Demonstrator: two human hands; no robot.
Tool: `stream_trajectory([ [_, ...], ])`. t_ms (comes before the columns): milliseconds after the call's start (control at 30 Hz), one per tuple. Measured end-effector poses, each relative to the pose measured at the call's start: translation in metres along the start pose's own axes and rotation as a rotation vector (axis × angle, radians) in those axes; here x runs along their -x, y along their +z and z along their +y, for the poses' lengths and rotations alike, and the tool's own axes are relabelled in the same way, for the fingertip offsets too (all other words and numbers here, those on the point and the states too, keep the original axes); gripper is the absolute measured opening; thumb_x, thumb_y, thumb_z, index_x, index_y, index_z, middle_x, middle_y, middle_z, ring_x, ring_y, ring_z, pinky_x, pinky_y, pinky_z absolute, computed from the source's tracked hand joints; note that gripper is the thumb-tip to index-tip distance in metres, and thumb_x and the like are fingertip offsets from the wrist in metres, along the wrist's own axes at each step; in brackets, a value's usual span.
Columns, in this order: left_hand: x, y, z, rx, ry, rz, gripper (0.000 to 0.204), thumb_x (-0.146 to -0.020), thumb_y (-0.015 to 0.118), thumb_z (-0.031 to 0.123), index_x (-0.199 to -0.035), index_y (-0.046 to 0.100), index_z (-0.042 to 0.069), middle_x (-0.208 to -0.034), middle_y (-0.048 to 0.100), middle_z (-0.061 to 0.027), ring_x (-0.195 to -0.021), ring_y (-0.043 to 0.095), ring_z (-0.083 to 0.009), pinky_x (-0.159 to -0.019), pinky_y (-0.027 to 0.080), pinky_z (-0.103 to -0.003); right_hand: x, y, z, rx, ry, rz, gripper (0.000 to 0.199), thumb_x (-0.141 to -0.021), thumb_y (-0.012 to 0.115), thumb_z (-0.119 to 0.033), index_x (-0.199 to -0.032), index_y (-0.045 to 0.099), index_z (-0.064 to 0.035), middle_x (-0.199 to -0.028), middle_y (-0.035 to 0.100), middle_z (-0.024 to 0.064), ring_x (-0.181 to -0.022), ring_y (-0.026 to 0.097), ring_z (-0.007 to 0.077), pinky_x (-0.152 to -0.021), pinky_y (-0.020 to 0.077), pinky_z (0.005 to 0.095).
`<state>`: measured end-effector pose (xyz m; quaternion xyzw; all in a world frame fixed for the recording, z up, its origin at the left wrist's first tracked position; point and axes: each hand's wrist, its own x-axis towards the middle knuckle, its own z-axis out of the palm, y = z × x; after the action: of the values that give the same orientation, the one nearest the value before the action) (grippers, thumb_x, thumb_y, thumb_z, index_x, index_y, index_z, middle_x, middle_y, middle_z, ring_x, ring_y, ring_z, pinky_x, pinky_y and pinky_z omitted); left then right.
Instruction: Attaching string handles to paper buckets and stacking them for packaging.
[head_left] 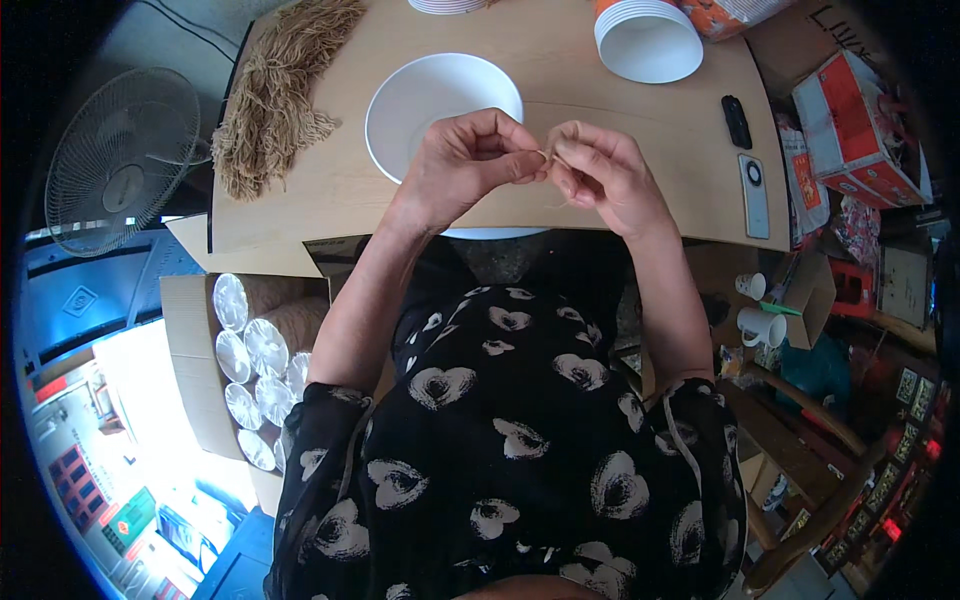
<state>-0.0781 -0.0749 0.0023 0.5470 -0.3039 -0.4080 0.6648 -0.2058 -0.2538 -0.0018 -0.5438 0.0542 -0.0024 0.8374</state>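
Observation:
My left hand (455, 170) and my right hand (612, 178) meet above the near part of the table, fingertips almost touching. Each pinches a thin tan strand of twine (568, 204), and a loose end trails below the right fingers. Fingers hide most of the strand. Behind my left hand stands a white bowl (410, 100), partly covered by that hand. Farther left, a thick bundle of tan, crinkled twine strands (275, 95) lies across the table.
White paper bowls (655, 45) lie nested at the far right of the wooden table (640, 215). A phone (754, 198) and a small black object (736, 122) are by its right edge. Left stand a fan (122, 160) and a carton (192, 365) of plastic-covered cylinders; right, a mug (762, 328).

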Motion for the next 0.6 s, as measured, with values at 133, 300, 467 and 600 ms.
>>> stream_trajectory([
  [133,0.0005,0.0011,0.0009,-0.042,0.004,-0.009,0.009,-0.091,0.071,-0.001,-0.098,0.066,-0.003,-0.094,0.072,-0.009,-0.089,0.071,-0.0156,-0.082,0.059,-0.027,-0.002,-0.0015,-0.0097,0.136,0.027,0.032,0.028,-0.104,0.056,-0.027,-0.102,0.066,-0.0008,-0.071,0.06,0.0014,-0.057,0.044,0.0026,-0.052,0.0345,0.0176],
  [300,0.0001,0.0039,0.001,-0.061,0.016,-0.002,0.008,-0.091,0.071,-0.001,-0.097,0.067,-0.002,-0.093,0.072,-0.0088,-0.087,0.072,-0.0151,-0.079,0.06,-0.026,-0.0028,-0.0005,-0.012,0.403,-0.026,0.029,0.017,-0.1,0.062,-0.018,-0.102,0.065,-0.001,-0.074,0.06,-0.0003,-0.06,0.048,0.0021,-0.052,0.035,0.0164],
  [467,0.0005,0.0027,0.0016,-0.104,0.018,0.002,0.007,-0.091,0.071,-0.001,-0.096,0.067,-0.002,-0.092,0.072,-0.0087,-0.085,0.072,-0.0149,-0.078,0.06,-0.025,-0.0026,0.0001,-0.0117,0.414,-0.036,0.035,0.014,-0.099,0.065,-0.016,-0.098,0.064,-0.0022,-0.076,0.06,-0.001,-0.063,0.05,0.0024,-0.054,0.0363,0.0165],
  [600,0.0005,0.0005,0.0006,-0.057,0.032,0.017,0.008,-0.091,0.072,0.0,-0.096,0.067,-0.002,-0.092,0.072,-0.0082,-0.086,0.07,-0.0133,-0.08,0.058,-0.024,-0.0031,0.0014,-0.0059,0.207,-0.039,0.048,0.016,-0.099,0.064,-0.019,-0.099,0.062,-0.0032,-0.076,0.056,-0.0022,-0.06,0.044,0.0026,-0.053,0.0336,0.0176],
])
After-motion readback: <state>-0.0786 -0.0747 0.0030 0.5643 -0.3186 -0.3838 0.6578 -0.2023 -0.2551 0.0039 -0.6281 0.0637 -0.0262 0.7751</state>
